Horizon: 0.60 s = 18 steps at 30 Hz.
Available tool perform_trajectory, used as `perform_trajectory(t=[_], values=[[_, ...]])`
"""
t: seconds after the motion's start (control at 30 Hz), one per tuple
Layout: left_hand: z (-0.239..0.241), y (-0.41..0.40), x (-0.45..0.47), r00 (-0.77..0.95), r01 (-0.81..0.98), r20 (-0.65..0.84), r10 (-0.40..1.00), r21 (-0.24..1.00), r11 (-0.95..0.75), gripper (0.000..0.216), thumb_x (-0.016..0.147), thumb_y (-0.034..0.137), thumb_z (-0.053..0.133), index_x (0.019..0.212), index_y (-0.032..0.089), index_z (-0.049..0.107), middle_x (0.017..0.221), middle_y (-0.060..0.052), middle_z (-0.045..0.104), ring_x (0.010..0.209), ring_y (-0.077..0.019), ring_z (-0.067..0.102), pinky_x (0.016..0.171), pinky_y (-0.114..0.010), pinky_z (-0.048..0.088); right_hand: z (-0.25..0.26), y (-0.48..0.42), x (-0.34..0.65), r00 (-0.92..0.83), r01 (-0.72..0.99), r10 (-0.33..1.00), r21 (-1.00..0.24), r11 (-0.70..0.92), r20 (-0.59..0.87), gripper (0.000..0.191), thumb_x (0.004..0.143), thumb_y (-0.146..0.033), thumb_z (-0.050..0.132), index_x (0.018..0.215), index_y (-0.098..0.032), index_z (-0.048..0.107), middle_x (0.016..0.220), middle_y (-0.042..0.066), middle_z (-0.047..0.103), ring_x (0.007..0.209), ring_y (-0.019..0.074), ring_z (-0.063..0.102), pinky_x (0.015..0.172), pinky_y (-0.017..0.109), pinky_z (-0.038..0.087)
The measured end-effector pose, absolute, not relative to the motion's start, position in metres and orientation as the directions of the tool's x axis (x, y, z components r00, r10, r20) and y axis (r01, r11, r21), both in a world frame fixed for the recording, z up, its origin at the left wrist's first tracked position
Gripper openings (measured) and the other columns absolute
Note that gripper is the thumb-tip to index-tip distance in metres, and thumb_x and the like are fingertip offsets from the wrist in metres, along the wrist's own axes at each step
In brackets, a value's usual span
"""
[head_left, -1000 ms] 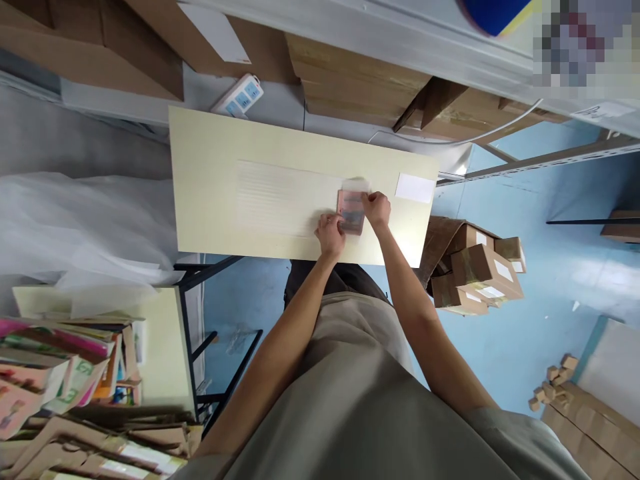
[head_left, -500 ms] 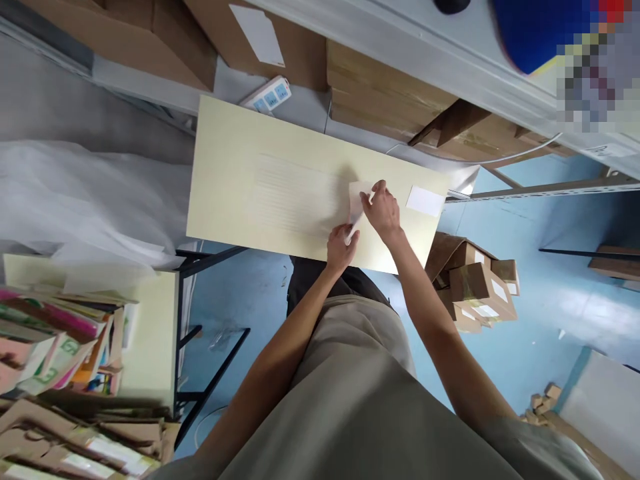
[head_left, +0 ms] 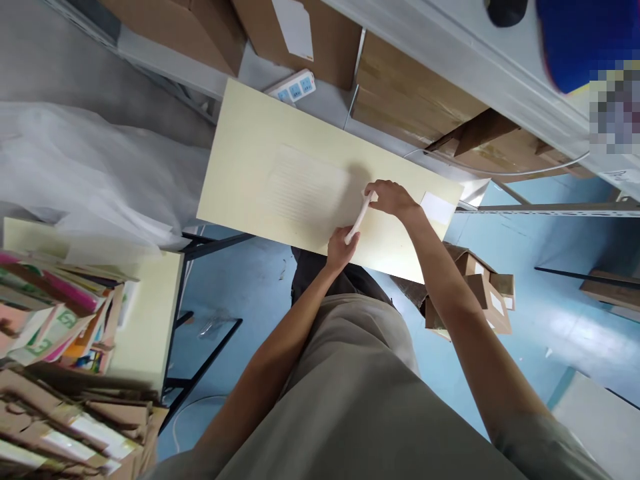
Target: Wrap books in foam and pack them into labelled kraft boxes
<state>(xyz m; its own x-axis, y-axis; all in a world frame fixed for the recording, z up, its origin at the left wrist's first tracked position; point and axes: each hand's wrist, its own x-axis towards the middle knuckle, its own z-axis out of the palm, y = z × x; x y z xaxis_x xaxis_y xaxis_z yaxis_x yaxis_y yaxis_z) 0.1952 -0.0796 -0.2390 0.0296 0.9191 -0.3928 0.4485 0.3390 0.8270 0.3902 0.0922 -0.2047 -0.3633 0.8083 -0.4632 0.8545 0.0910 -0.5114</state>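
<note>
A thin white strip [head_left: 359,219], seemingly folded paper, is stretched between my two hands above the pale yellow tabletop [head_left: 240,160]. Its lower end is pinched in my left hand [head_left: 342,251], near the table's front edge. My right hand [head_left: 393,197] grips the upper end with fingers bent over it. The strip stands nearly edge-on to me, so its faces are hidden. To the right of my right hand, a white sheet [head_left: 437,208] lies flat, partly covered by my forearm. Faint rows of lines mark the tabletop left of the hands.
Behind the table, cardboard boxes [head_left: 415,87] and a power strip [head_left: 295,88] rest on a shelf. Translucent white plastic [head_left: 100,167] bulges at left, above books [head_left: 60,313] and flattened cardboard [head_left: 65,427]. Small cartons [head_left: 493,300] sit on the floor at right.
My right hand has closed on the strip's upper end and turned sideways. The paper, broader before, is now a narrow band. The view has shifted slightly.
</note>
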Motion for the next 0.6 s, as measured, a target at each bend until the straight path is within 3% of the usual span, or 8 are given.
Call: perform_trajectory(t=[0.2, 0.37, 0.5, 0.6], values=[[-0.247, -0.084, 0.187, -0.119, 0.46, -0.53, 0.84, 0.72, 0.519, 0.028, 0.108, 0.037, 0.063, 0.101, 0.017, 0.081, 0.1, -0.015, 0.083, 0.104, -0.0347, 0.078, 0.098, -0.041, 0.058, -0.224, 0.101, 0.371, -0.381, 0.878, 0.784, -0.457, 0.141, -0.49, 0.034, 0.091, -0.027, 0.086, 0.123, -0.021, 0.076, 0.115, 0.011, 0.077, 0.11, 0.0329, 0.072, 0.108, 0.051, 0.055], [-0.249, -0.073, 0.181, -0.132, 0.494, -0.647, 0.751, 0.613, 0.616, 0.047, 0.111, 0.04, 0.055, 0.076, 0.018, 0.077, 0.088, -0.016, 0.083, 0.097, -0.0327, 0.081, 0.095, -0.039, 0.059, -0.227, 0.095, 0.343, -0.268, 0.941, 0.81, -0.322, 0.104, -0.522, 0.04, 0.099, -0.034, 0.079, 0.133, -0.014, 0.07, 0.129, 0.02, 0.073, 0.117, 0.0364, 0.072, 0.109, 0.053, 0.056], [-0.24, -0.062, 0.166, -0.035, 0.598, -0.715, 0.698, 0.544, 0.588, 0.04, 0.11, 0.04, 0.057, 0.085, 0.019, 0.08, 0.093, -0.009, 0.085, 0.098, -0.0259, 0.081, 0.097, -0.035, 0.059, -0.217, 0.085, 0.325, -0.177, 0.976, 0.81, -0.204, 0.072, -0.559, 0.043, 0.105, -0.033, 0.07, 0.143, -0.013, 0.063, 0.148, 0.025, 0.062, 0.127, 0.0366, 0.068, 0.111, 0.051, 0.056], [-0.234, -0.051, 0.153, -0.049, 0.68, -0.626, 0.778, 0.55, 0.485, 0.037, 0.111, 0.043, 0.056, 0.101, 0.018, 0.081, 0.108, -0.013, 0.085, 0.11, -0.0299, 0.079, 0.105, -0.04, 0.058, -0.212, 0.079, 0.32, -0.161, 0.982, 0.803, -0.173, 0.074, -0.573, 0.045, 0.105, -0.028, 0.068, 0.147, -0.011, 0.06, 0.153, 0.027, 0.056, 0.132, 0.0367, 0.065, 0.111, 0.051, 0.056]])
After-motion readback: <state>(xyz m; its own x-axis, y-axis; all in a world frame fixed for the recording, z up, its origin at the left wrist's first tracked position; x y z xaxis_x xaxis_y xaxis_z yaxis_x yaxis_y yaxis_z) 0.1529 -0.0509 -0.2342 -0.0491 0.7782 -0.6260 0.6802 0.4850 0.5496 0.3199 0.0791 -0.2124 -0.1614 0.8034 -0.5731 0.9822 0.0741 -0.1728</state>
